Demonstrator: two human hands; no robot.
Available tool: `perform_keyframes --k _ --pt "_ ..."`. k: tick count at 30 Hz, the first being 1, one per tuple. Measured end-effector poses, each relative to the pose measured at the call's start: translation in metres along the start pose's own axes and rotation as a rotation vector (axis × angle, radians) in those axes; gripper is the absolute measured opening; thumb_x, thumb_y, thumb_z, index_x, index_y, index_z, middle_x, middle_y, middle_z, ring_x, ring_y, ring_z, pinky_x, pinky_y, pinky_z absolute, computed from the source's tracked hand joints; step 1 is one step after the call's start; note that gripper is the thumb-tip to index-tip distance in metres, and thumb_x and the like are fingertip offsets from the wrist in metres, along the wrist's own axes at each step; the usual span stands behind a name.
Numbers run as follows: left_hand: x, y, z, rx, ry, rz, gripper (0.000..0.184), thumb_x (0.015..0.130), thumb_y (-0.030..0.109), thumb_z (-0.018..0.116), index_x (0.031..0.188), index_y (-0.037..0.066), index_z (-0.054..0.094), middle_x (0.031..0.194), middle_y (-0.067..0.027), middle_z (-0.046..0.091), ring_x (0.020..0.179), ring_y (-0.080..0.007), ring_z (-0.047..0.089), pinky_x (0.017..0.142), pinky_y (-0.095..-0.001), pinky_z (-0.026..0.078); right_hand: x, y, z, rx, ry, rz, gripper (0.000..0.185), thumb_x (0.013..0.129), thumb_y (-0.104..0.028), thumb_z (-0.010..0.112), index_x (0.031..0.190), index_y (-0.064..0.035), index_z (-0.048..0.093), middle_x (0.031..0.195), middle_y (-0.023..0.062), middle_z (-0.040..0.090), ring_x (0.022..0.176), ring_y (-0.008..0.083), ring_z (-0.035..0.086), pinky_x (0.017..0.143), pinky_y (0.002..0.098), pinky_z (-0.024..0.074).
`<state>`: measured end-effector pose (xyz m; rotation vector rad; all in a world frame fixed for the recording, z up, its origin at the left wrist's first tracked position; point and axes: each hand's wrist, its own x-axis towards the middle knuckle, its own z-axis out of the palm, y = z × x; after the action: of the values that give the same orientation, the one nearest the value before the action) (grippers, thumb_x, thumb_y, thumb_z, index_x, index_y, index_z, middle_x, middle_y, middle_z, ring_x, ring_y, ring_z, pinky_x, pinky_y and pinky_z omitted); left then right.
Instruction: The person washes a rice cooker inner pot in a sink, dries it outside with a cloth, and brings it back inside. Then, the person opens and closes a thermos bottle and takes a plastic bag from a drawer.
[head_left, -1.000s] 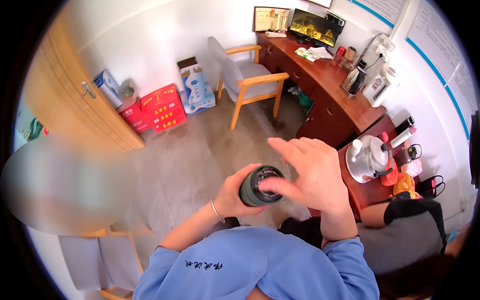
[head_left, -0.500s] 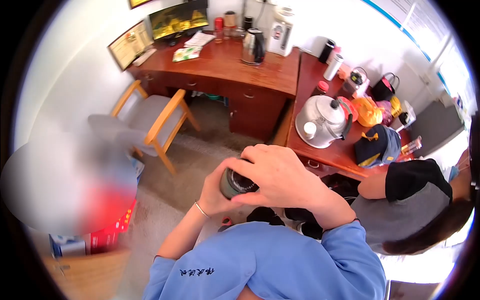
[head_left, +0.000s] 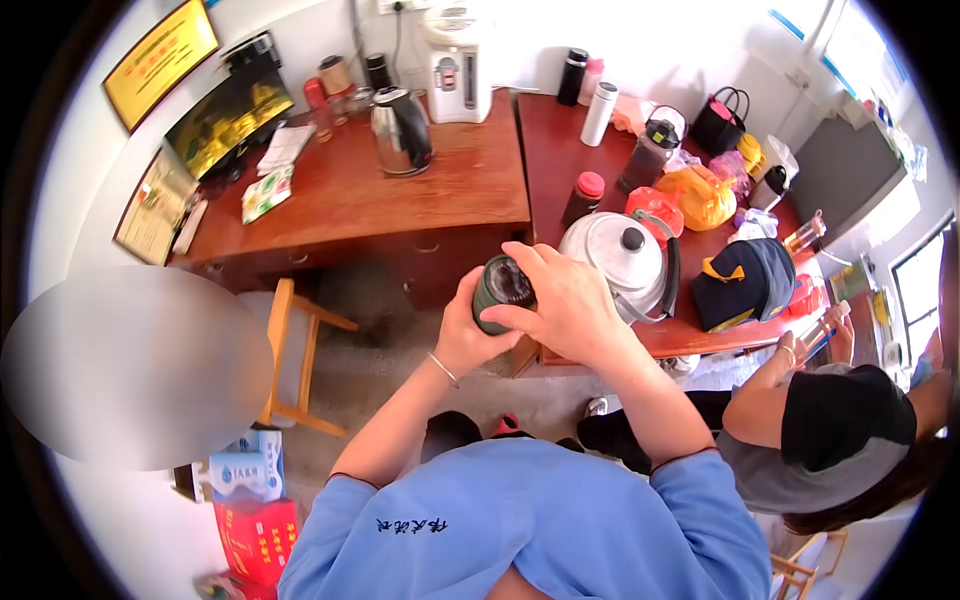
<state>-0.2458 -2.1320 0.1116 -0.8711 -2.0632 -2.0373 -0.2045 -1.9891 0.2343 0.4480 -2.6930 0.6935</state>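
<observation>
In front of my chest I hold a dark green bottle (head_left: 484, 301) upright, its round dark top (head_left: 511, 281) facing me. My left hand (head_left: 466, 332), with a bracelet at the wrist, is wrapped round its body. My right hand (head_left: 572, 306) closes over the top's right edge, fingers on the far rim and thumb on the near one. Whether the top is a separate lid, I cannot tell. Just beyond my right hand, a large metal kettle (head_left: 610, 248) with a black-knobbed lid stands on the red-brown desk (head_left: 550, 130).
A person (head_left: 840, 420) sits close on my right, holding a clear bottle (head_left: 825, 325). The desk holds a dark lunch bag (head_left: 742, 285), a red-capped bottle (head_left: 582, 200), an electric kettle (head_left: 400, 135) and a water boiler (head_left: 458, 70). A wooden chair (head_left: 283, 350) stands left.
My view has turned and come nearer the desk, so the metal kettle is now right beside my right hand. Both hands still grip the bottle. The person's hands on the right have come into view.
</observation>
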Motion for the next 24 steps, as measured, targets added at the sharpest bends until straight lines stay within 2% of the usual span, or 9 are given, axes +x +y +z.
perform_keyframes --k 1,3,4,7,11,15,19,21,24 --pt "0.020 -0.020 0.002 -0.013 -0.021 -0.008 0.073 0.057 0.017 0.079 0.119 0.003 0.042 0.106 -0.0117 0.057 0.097 -0.0209 0.057 0.084 -0.0328 0.045 0.006 0.009 -0.001 -0.006 0.002 0.025 0.049 0.068 -0.031 0.071 0.105 -0.0023 0.056 0.088 0.0128 0.059 0.075 0.0303 0.059 0.065 0.0377 0.0476" --pt "0.067 -0.067 0.007 0.051 0.017 -0.024 0.074 0.057 0.016 0.080 0.119 0.002 0.042 0.108 -0.0116 0.056 0.099 -0.0207 0.056 0.087 -0.0337 0.043 0.010 0.033 -0.003 0.132 0.293 0.014 0.046 0.071 -0.027 0.070 0.104 -0.0003 0.054 0.095 0.0142 0.059 0.080 0.0300 0.059 0.067 0.0370 0.0483" --pt "0.090 -0.081 0.009 -0.030 -0.005 -0.059 0.073 0.058 0.016 0.080 0.118 0.003 0.043 0.106 -0.0111 0.056 0.098 -0.0201 0.055 0.088 -0.0340 0.042 0.004 0.042 -0.009 0.211 0.301 0.143 0.039 0.071 -0.016 0.070 0.104 -0.0002 0.055 0.099 0.0139 0.059 0.082 0.0275 0.060 0.069 0.0336 0.0484" --pt "0.173 -0.162 0.026 -0.067 -0.049 -0.030 0.069 0.057 0.013 0.081 0.115 0.003 0.045 0.099 -0.0081 0.057 0.091 -0.0183 0.055 0.085 -0.0329 0.043 -0.030 0.086 -0.010 0.160 0.655 0.320 0.015 0.072 0.006 0.059 0.086 0.0016 0.060 0.079 0.0121 0.061 0.064 0.0157 0.057 0.060 0.0241 0.0456" --pt "0.267 -0.240 0.065 -0.111 -0.114 -0.032 0.061 0.053 0.008 0.081 0.104 0.003 0.048 0.095 -0.0078 0.058 0.087 -0.0186 0.056 0.080 -0.0329 0.045 -0.092 0.120 0.013 0.182 1.110 0.737 0.010 0.085 0.001 0.047 0.083 0.0022 0.057 0.078 0.0069 0.059 0.061 0.0088 0.052 0.058 0.0214 0.0431" --pt "0.318 -0.323 0.115 0.013 -0.152 -0.030 0.060 0.051 0.007 0.081 0.100 0.003 0.048 0.093 -0.0081 0.058 0.085 -0.0195 0.056 0.078 -0.0329 0.046 -0.167 0.144 0.084 0.309 1.182 1.326 0.010 0.083 -0.002 0.049 0.085 -0.0011 0.059 0.076 0.0067 0.061 0.060 0.0094 0.056 0.056 0.0220 0.0454" --pt "0.339 -0.359 0.152 -0.022 -0.180 0.013 0.060 0.053 0.011 0.082 0.101 0.002 0.048 0.094 -0.0085 0.057 0.085 -0.0199 0.056 0.079 -0.0333 0.045 -0.217 0.150 0.175 0.531 1.007 1.769 0.018 0.079 -0.003 0.049 0.094 -0.0026 0.059 0.084 0.0075 0.064 0.066 0.0134 0.061 0.054 0.0234 0.0462" --pt "0.345 -0.378 0.165 -0.017 -0.188 0.065 0.061 0.055 0.013 0.083 0.103 0.001 0.047 0.095 -0.0087 0.057 0.086 -0.0199 0.055 0.080 -0.0328 0.044 -0.225 0.158 0.205 0.574 0.970 1.828 0.023 0.079 -0.005 0.050 0.100 -0.0027 0.058 0.087 0.0086 0.064 0.070 0.0150 0.062 0.056 0.0248 0.0474" --pt "0.344 -0.374 0.170 0.001 -0.179 0.090 0.061 0.057 0.015 0.082 0.105 0.000 0.047 0.097 -0.0097 0.057 0.088 -0.0201 0.055 0.082 -0.0332 0.043 -0.219 0.182 0.222 0.416 0.684 1.766 0.031 0.077 -0.009 0.056 0.107 -0.0012 0.055 0.096 0.0100 0.062 0.076 0.0153 0.060 0.060 0.0280 0.0496"
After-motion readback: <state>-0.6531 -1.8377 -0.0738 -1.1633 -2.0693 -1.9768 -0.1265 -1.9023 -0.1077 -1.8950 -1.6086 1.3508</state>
